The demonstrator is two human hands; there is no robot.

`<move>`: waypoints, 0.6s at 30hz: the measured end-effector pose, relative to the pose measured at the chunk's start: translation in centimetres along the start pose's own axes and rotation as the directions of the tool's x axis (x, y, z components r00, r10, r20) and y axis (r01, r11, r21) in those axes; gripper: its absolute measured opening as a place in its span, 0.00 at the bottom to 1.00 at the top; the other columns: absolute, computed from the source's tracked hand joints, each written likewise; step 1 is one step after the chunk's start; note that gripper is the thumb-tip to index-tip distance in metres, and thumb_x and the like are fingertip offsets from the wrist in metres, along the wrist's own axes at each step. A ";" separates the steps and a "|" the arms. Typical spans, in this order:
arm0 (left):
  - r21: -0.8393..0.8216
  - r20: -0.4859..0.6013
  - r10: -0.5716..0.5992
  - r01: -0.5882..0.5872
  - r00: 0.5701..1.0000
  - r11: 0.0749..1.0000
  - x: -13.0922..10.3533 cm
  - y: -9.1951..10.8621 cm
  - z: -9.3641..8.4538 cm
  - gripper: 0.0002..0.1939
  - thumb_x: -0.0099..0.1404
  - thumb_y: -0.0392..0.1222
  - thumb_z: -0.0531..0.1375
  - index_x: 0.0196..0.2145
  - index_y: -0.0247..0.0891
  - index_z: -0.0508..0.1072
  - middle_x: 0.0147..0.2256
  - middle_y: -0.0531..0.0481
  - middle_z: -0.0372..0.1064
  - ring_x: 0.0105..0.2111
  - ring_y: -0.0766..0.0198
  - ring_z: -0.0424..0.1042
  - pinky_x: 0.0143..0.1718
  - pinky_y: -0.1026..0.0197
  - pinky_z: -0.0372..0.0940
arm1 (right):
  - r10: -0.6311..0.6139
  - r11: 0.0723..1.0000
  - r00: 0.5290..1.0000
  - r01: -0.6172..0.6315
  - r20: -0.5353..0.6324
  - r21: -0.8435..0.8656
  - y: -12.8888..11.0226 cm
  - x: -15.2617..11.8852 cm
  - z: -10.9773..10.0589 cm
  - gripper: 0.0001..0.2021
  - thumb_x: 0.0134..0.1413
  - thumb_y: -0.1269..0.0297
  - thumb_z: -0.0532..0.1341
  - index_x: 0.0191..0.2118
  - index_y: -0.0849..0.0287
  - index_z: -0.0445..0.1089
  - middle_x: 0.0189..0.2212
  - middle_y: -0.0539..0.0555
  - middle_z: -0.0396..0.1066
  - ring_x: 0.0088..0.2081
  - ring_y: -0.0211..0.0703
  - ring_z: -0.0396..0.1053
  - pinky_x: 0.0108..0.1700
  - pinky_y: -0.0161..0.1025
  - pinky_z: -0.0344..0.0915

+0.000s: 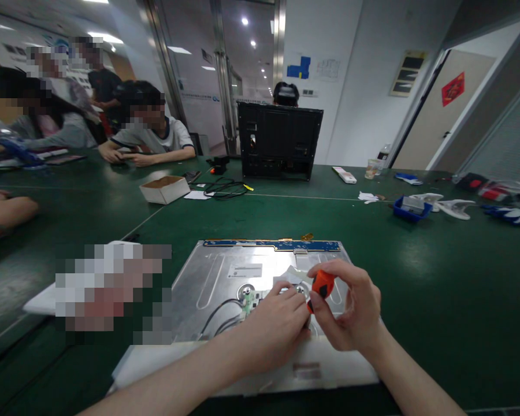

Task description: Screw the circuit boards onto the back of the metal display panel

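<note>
A flat metal-backed display panel [186, 306] lies in front of me, with a blue circuit strip [247, 245] along its far edge. My right hand [351, 306] pinches the orange and black handle of a small screwdriver [323, 284] between thumb and fingers, above the panel's middle. Its shaft and tip are not visible. Just left of it, my left hand [279, 326] rests with curled fingers over a small green circuit board [251, 300]. Whatever those fingers grip is hidden. Dark cables [219, 309] run from the board toward the near edge, where a whitish sheet [225, 367] lies.
Beyond the panel stands a black monitor housing [281, 141] on the green table [416, 312]. An open cardboard box [164, 189] and a coiled black cable [225, 189] are at left. A blue tray [411, 209] sits at right. Several people are around the table's far and left sides.
</note>
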State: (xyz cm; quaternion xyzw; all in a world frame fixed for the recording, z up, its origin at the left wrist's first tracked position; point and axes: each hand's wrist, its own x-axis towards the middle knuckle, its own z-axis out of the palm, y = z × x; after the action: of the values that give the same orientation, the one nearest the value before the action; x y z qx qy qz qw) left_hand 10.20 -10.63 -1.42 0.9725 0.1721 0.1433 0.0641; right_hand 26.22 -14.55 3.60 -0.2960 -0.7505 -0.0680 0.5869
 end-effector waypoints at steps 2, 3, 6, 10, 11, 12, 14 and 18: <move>-0.004 -0.005 0.008 -0.008 1.000 1.000 -0.1 0.0 0.0 0.05 0.69 0.34 0.56 0.39 0.37 0.73 0.42 0.43 0.76 0.45 0.53 0.73 0.57 0.45 0.59 | -0.001 1.000 1.000 0.001 -0.013 0.005 0.1 -0.1 0.0 0.21 0.52 0.75 0.59 0.53 0.60 0.63 0.32 0.54 0.72 0.30 0.45 0.74 0.29 0.40 0.73; -0.009 -0.004 0.011 -0.011 1.000 1.000 -0.1 0.0 -0.2 0.05 0.69 0.34 0.56 0.39 0.37 0.73 0.43 0.43 0.76 0.45 0.53 0.73 0.57 0.45 0.59 | -0.005 1.000 1.000 0.005 -0.021 0.008 0.1 -0.1 -0.1 0.21 0.52 0.75 0.59 0.53 0.60 0.63 0.33 0.55 0.73 0.31 0.46 0.75 0.30 0.41 0.74; -0.030 0.011 0.014 -0.013 1.000 0.999 -0.3 0.1 -0.7 0.05 0.68 0.34 0.57 0.40 0.37 0.73 0.43 0.43 0.76 0.46 0.52 0.73 0.59 0.44 0.57 | -0.019 1.000 0.999 0.020 -0.030 0.014 0.2 -0.3 -0.1 0.22 0.51 0.75 0.59 0.54 0.60 0.64 0.35 0.56 0.73 0.35 0.48 0.76 0.33 0.43 0.75; -0.033 0.018 0.022 -0.022 1.000 0.999 -0.4 0.2 -1.1 0.05 0.67 0.34 0.58 0.40 0.37 0.72 0.43 0.43 0.76 0.47 0.51 0.73 0.59 0.44 0.56 | -0.018 1.000 1.000 0.018 -0.013 0.024 0.1 -0.1 -0.1 0.23 0.51 0.75 0.59 0.54 0.59 0.64 0.33 0.54 0.73 0.31 0.46 0.75 0.31 0.42 0.74; -0.029 0.017 0.030 -0.029 0.999 0.999 -0.4 0.1 -1.0 0.05 0.67 0.34 0.57 0.41 0.37 0.72 0.44 0.43 0.76 0.47 0.51 0.73 0.59 0.44 0.56 | -0.020 0.999 1.000 0.020 -0.015 0.027 0.1 -0.1 -0.1 0.23 0.51 0.75 0.59 0.54 0.59 0.64 0.32 0.54 0.73 0.30 0.45 0.74 0.30 0.42 0.74; -0.024 0.018 0.036 -0.035 0.999 0.999 -0.4 0.1 -1.0 0.05 0.68 0.34 0.57 0.41 0.37 0.72 0.44 0.43 0.76 0.47 0.51 0.73 0.59 0.45 0.56 | -0.024 0.999 1.000 0.025 -0.019 0.030 0.1 0.0 -0.1 0.22 0.51 0.76 0.59 0.54 0.60 0.64 0.32 0.54 0.73 0.30 0.45 0.74 0.30 0.42 0.74; -0.010 0.020 0.041 -0.041 0.999 0.999 -0.3 0.1 -0.8 0.05 0.68 0.34 0.57 0.41 0.37 0.72 0.44 0.42 0.76 0.47 0.51 0.73 0.59 0.45 0.55 | -0.032 0.999 0.999 0.033 -0.026 0.036 0.1 0.0 -0.1 0.22 0.51 0.76 0.59 0.53 0.60 0.64 0.31 0.54 0.72 0.29 0.44 0.74 0.30 0.41 0.73; 0.019 0.048 0.040 -0.041 0.998 0.999 -0.2 0.1 -0.7 0.05 0.68 0.33 0.58 0.41 0.35 0.73 0.45 0.40 0.75 0.48 0.49 0.72 0.59 0.43 0.56 | -0.034 0.999 0.999 0.035 -0.038 0.036 0.1 0.0 0.0 0.22 0.51 0.76 0.59 0.53 0.61 0.65 0.31 0.53 0.72 0.29 0.44 0.74 0.29 0.41 0.73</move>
State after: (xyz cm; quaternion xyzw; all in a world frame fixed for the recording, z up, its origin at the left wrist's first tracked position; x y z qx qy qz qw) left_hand 9.83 -10.77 -0.82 0.9795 0.1520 0.1196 0.0555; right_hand 26.26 -14.47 3.56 -0.2711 -0.7456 -0.0699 0.6047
